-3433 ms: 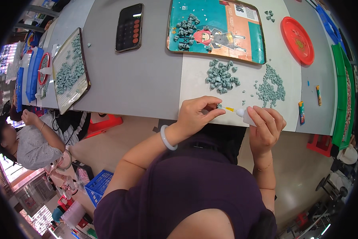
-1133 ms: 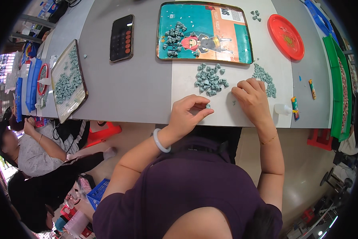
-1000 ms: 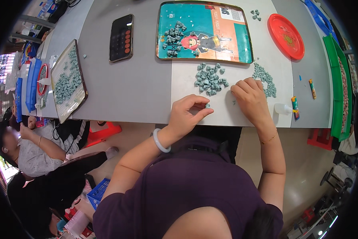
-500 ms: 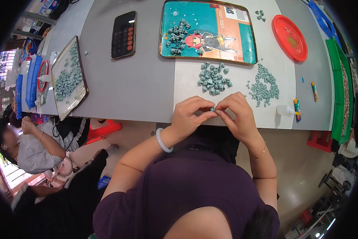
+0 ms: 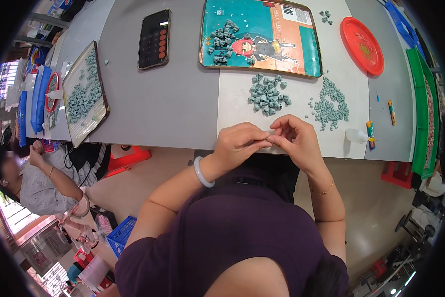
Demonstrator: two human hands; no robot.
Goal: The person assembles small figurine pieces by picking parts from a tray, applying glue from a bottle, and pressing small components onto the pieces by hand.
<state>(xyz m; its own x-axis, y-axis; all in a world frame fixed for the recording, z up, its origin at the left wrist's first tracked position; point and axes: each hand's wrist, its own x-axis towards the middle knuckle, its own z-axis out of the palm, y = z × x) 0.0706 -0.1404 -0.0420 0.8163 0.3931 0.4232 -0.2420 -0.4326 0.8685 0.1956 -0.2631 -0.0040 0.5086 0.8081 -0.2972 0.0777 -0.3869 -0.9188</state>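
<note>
Just above the near edge of the table, my left hand [image 5: 238,142] and my right hand [image 5: 297,141] meet fingertip to fingertip. Both are closed in a pinch. Half a second ago a small grey-green piece showed between the left fingertips; now fingers cover it. Beyond my hands sits a heap of larger grey-green lumps [image 5: 268,96]. To its right spreads a heap of smaller grey-green bits [image 5: 331,104]. A colourful printed tray [image 5: 282,59] behind them carries more lumps on its left part.
A small white bottle [image 5: 355,135] and a printed tube [image 5: 371,136] lie right of my hands. Farther off are a red plate [image 5: 348,34] and a green trough [image 5: 415,99]. Leftward lie a phone [image 5: 154,39] and a bit-filled tray [image 5: 105,111]; a seated person [image 5: 49,185] is beyond.
My fingertips have come closer together and now hide the small piece. Dark-clothed legs at the lower left have gone from view, uncovering a blue basket.
</note>
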